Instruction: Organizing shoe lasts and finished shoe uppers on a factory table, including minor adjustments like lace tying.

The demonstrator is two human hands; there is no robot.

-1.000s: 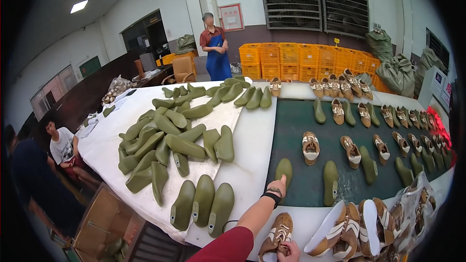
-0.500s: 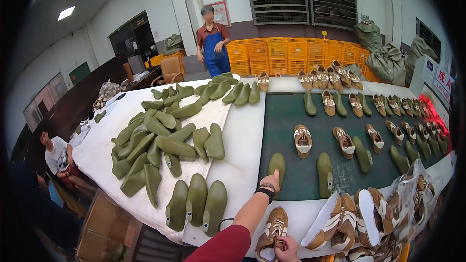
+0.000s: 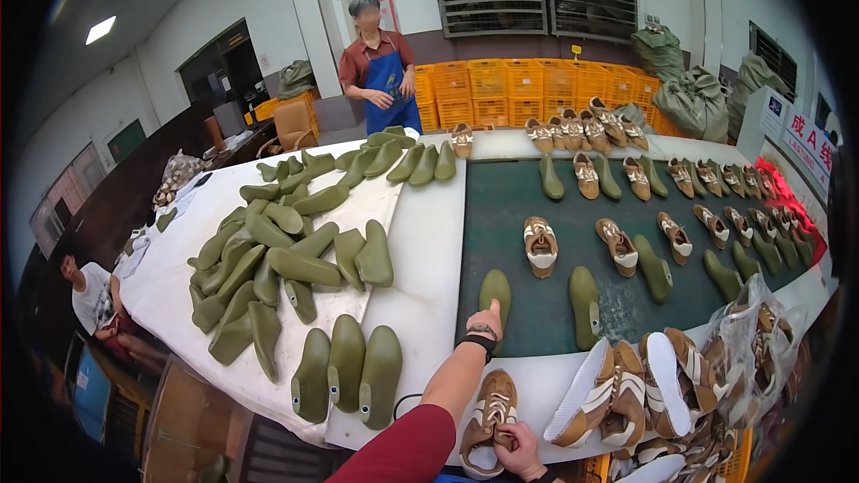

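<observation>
My left hand (image 3: 486, 322), at the end of a maroon sleeve, is closed around the near end of an olive-green shoe last (image 3: 496, 291) lying on the dark green belt. Its thumb presses on top, and the fingers are partly hidden. My right hand (image 3: 519, 452) pinches the upper of a brown-and-white sneaker (image 3: 492, 416) near its opening, at the table's near edge. Another green last (image 3: 584, 304) lies to the right of the held one. Three lasts stand to the left, one of them (image 3: 380, 376) nearest my left forearm.
Many green lasts (image 3: 304, 266) are heaped on the white-covered table (image 3: 170, 286). Rows of sneakers (image 3: 540, 246) and lasts line the belt (image 3: 519, 179). Sneakers (image 3: 624, 398), some in clear plastic, pile up at the near right. An aproned person (image 3: 385, 80) stands beyond the table.
The view has shifted slightly, so the scene sits further left and a little higher. Both hands keep their holds on the last and the sneaker. The aproned person has brought their hands together.
</observation>
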